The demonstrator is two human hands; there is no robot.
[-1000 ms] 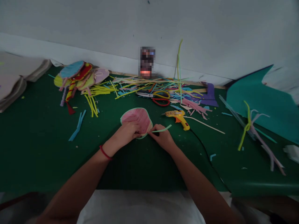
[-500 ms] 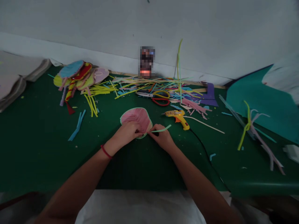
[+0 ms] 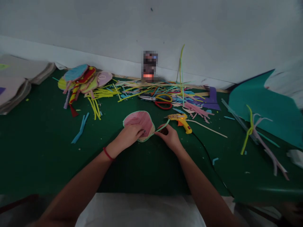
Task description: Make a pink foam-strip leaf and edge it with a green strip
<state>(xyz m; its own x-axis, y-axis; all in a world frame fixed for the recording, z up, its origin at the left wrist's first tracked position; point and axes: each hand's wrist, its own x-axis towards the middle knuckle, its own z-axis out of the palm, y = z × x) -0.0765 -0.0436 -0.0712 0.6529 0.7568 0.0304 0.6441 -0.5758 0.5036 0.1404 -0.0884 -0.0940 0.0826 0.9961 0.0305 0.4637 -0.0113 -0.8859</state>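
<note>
A pink striped piece (image 3: 142, 120) with a pale green edge lies on the green table (image 3: 47, 164). My left hand (image 3: 130, 135) rests on its lower left part, thumb and fingers closed on it. At the piece's right corner, my right hand (image 3: 169, 136) pinches a pale green strip (image 3: 163, 126) whose free end points up and right. Just beyond that end sits a yellow glue gun (image 3: 181, 119), its nozzle to the left.
Scissors (image 3: 158, 100) lie before a heap of coloured strips (image 3: 132, 87). Colourful round pieces (image 3: 75, 73) are stacked at the back left. A black cord (image 3: 208, 153) runs right. A teal sheet (image 3: 265, 107) and twisted strips (image 3: 254, 129) lie at the right.
My right hand has shifted slightly right, away from the piece's edge, and the strip's free end now slants more steeply upward. My left hand stays on the piece. The view has shifted slightly.
</note>
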